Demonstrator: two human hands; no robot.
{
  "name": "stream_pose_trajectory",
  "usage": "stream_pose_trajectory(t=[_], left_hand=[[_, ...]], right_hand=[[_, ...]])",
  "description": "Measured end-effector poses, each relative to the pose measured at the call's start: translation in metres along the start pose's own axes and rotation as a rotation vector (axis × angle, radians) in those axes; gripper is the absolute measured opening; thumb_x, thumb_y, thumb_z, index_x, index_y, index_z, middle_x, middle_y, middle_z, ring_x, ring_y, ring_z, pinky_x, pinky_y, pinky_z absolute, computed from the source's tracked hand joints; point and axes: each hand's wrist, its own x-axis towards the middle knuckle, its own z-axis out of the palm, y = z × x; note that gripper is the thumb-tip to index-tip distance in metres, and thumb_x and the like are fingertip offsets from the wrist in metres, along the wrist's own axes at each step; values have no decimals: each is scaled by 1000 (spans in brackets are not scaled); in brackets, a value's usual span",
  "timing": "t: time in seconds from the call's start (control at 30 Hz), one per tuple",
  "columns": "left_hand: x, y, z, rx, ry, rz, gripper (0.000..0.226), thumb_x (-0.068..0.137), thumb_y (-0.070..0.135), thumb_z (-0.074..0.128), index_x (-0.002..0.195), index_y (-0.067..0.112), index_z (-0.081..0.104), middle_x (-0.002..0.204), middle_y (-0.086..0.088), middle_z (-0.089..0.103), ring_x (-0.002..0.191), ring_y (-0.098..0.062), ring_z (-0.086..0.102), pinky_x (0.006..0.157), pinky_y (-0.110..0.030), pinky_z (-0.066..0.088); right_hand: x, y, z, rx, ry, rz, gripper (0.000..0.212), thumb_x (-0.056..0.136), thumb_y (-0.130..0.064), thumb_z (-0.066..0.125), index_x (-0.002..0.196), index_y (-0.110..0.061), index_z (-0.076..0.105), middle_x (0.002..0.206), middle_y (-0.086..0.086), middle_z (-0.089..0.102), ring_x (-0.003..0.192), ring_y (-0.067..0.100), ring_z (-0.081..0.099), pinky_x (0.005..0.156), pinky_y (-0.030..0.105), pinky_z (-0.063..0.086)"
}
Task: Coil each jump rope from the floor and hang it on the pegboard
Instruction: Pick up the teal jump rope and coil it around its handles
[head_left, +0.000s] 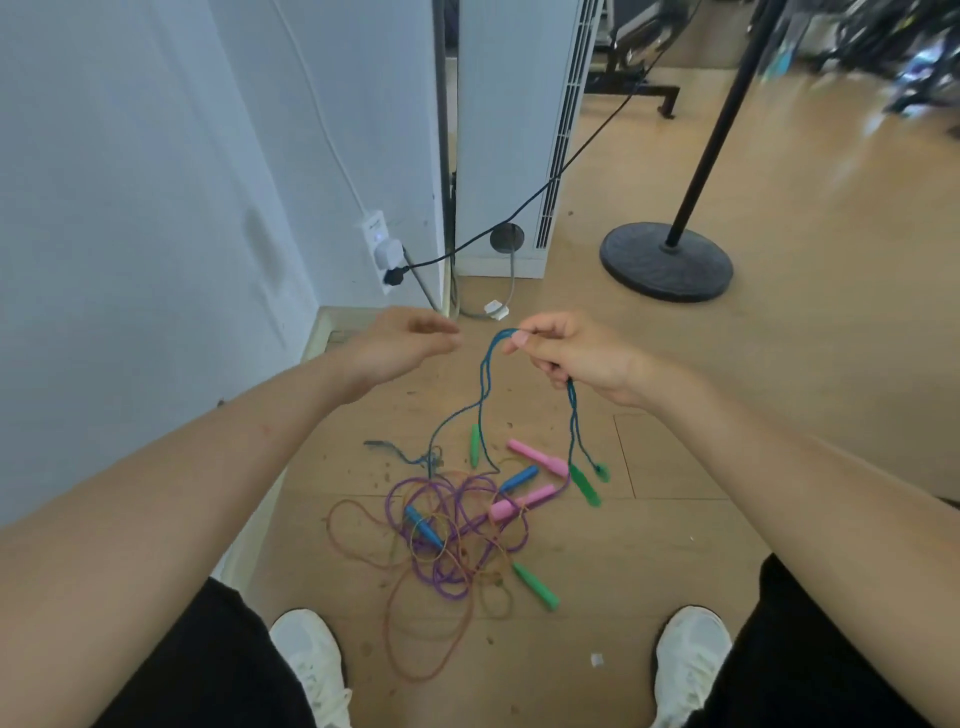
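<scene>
The right hand (582, 358) pinched a teal rope (485, 374) between thumb and forefinger, its other fingers curled round further strands, so that a few loose loops hung from it. The left hand (400, 345) hovered just beside it, fingers relaxed and holding nothing, slightly blurred. The teal rope trailed down towards the floor (727, 467), with green handles (584, 486) near its lower ends; whether they had lifted clear of the floor could not be told.

By the look of it the task was at an early stage. Only this first rope was being gathered, and its coil was loose and unfinished. A tangled pile (457, 540) lay on the floor between the feet: a purple rope (415, 486) and an orange rope (358, 512) knotted together, with pink, blue and green handles among them. Those were untouched. The pegboard was out of view, so nothing could be judged as hung yet.
</scene>
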Motion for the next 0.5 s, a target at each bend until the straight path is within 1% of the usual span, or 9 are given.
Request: stream_pose_trajectory(t=[0.07, 0.13, 0.2, 0.27, 0.3, 0.33, 0.4, 0.47, 0.5], left_hand=[[-4, 3, 12, 29, -130, 75, 35, 95, 37, 65, 129, 30, 63, 130, 14, 63, 122, -1, 56, 106, -32, 46], [-7, 7, 22, 17, -255, 162, 36, 98, 34, 61, 133, 28, 61, 132, 15, 63, 123, 3, 54, 105, -21, 43], [-10, 14, 30, 26, -311, 201, 27, 99, 32, 59, 121, 20, 68, 115, 11, 72, 111, 3, 62, 94, -12, 43], [-7, 16, 31, 58, -290, 181, 25, 99, 35, 57, 99, 15, 72, 85, 6, 72, 87, -4, 66, 79, -14, 43], [-5, 15, 28, 65, -255, 161, 28, 99, 38, 57, 88, 16, 71, 75, 4, 68, 77, -6, 64, 76, -17, 43], [-3, 15, 26, 51, -200, 139, 30, 98, 39, 58, 80, 17, 69, 69, 4, 63, 72, -8, 62, 78, -21, 45], [4, 15, 16, -59, -18, 88, 31, 97, 34, 61, 72, 17, 65, 65, 0, 55, 67, -14, 62, 82, -27, 51], [10, 13, -1, -194, 219, 16, 27, 95, 24, 61, 71, 13, 62, 65, -3, 50, 62, -18, 59, 67, -22, 54], [14, 9, -12, -240, 332, -21, 26, 94, 23, 60, 71, 13, 61, 64, -3, 50, 60, -19, 59, 62, -23, 51]], right_hand=[[-3, -4, -3, -17, -22, 5, 21, 101, -24, 53, 96, -14, 71, 56, -4, 38, 45, 8, 30, 51, 27, 29], [-6, -7, -6, -31, -44, 14, 22, 101, -24, 53, 93, -13, 70, 58, -2, 36, 47, 10, 27, 50, 27, 26], [-9, -8, -9, -34, -59, 28, 22, 101, -24, 54, 89, -13, 69, 58, -1, 37, 48, 11, 29, 50, 27, 28], [-10, -6, -10, -45, -78, 39, 21, 100, -24, 56, 87, -12, 67, 56, -2, 41, 47, 11, 35, 51, 26, 34], [-10, -5, -9, -50, -88, 46, 19, 99, -22, 57, 87, -11, 66, 56, -3, 44, 47, 11, 39, 52, 25, 38], [-10, -3, -9, -49, -98, 54, 15, 98, -20, 59, 88, -10, 64, 57, -2, 47, 50, 12, 43, 54, 25, 42], [-10, 2, -9, -25, -110, 85, 9, 97, -15, 61, 91, -8, 61, 63, 2, 54, 56, 14, 52, 63, 28, 50], [-11, 10, -8, -4, -125, 128, 7, 97, -13, 60, 92, -9, 59, 71, 6, 60, 64, 15, 60, 71, 29, 54], [-13, 14, -7, 8, -137, 147, 7, 97, -12, 60, 91, -9, 59, 73, 7, 62, 66, 16, 62, 72, 28, 55]])
